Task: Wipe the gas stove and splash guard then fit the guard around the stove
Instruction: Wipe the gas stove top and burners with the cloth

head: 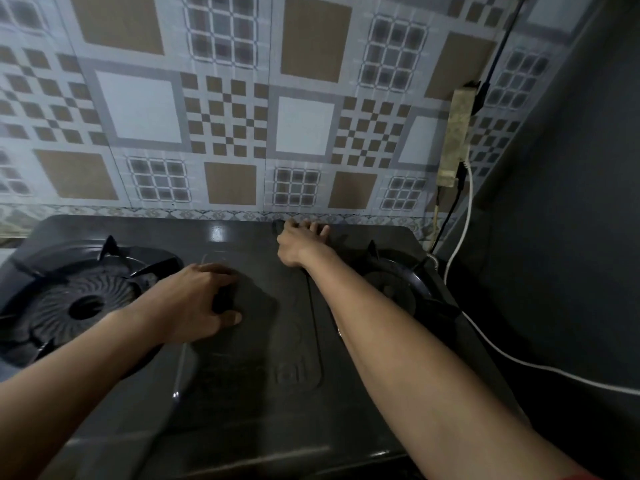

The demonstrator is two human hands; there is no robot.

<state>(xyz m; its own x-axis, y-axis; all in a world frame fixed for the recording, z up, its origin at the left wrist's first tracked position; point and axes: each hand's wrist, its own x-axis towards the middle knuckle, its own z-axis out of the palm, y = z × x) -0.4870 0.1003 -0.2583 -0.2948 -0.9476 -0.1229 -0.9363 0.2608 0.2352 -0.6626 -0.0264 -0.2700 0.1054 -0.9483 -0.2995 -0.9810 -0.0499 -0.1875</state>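
Stove (pixel 263 368) (dark, two burners) sits against the tiled wall (pixel 221 109). Left hand (pixel 197 299) presses a dark cloth (pixel 252 299) on the stove's middle panel, fingers curled around it. Right hand (pixel 299 245) reaches the stove's back edge, fingers spread, gripping nothing visible; splash guard not seen

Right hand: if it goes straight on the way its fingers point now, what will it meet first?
Probably the tiled wall. The right hand lies at the stove's back edge, fingers pointing to the wall; nothing shows between them, though depth is unclear.
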